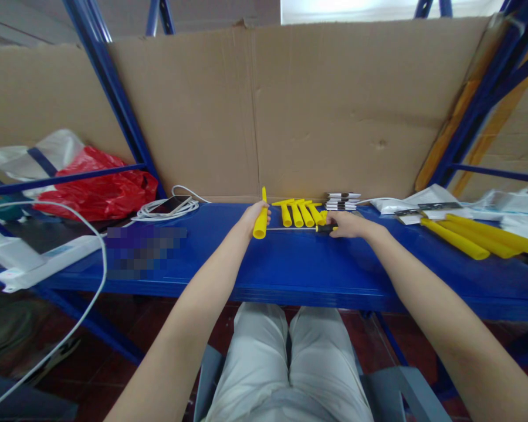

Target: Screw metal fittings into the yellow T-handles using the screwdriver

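Tube (pixel 261 223), yellow, clamped in the left hand (pixel 250 217), just left of the row of yellow handles (pixel 297 215). Screwdriver (pixel 324 228) gripped by the right hand (pixel 348 224) before the row's partly hidden right end, tip hard to make out. Blue bench (pixel 303 261) stretching between row and near edge.

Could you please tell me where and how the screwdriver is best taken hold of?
I'd take the screwdriver by its black-and-yellow handle, coming from the right and slightly above. It lies crosswise, its thin shaft pointing toward the left hand, so the thicker end faces right, where the right hand has its fingers on it.
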